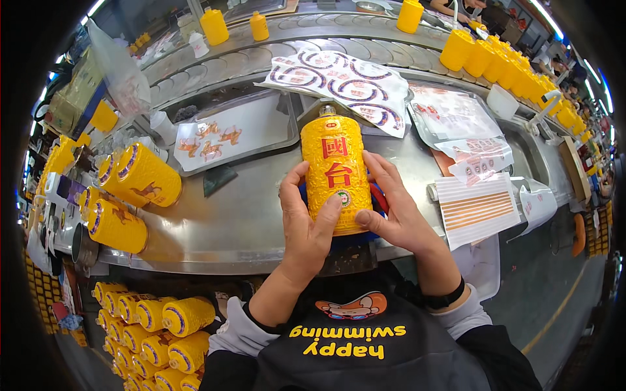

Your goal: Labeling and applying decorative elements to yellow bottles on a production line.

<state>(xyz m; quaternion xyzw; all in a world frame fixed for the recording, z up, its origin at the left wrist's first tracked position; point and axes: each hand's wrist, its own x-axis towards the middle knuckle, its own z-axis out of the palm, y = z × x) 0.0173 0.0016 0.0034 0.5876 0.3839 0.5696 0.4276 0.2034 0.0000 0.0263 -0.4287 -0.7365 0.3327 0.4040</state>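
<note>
A yellow embossed bottle (336, 163) with large red characters lies in front of me, its narrow neck pointing away. My left hand (305, 225) wraps its left side, the thumb on the lower front beside a small round green-and-white emblem (343, 197). On the other side my right hand (401, 218) grips the bottle, its thumb across the lower right edge. Blue and red parts of something under the bottle show at its sides; most of it is hidden. Just beyond the neck lies a white sheet of curved blue-and-red decals (352, 81).
Trays with decal sheets stand left (235, 133) and right (456, 117) on the metal bench (215, 228). A sheet of gold strips (478, 210) lies at right. Several yellow bottles (117, 225) stand at left, more (189, 316) below. A conveyor (306, 32) runs behind; people work at far right.
</note>
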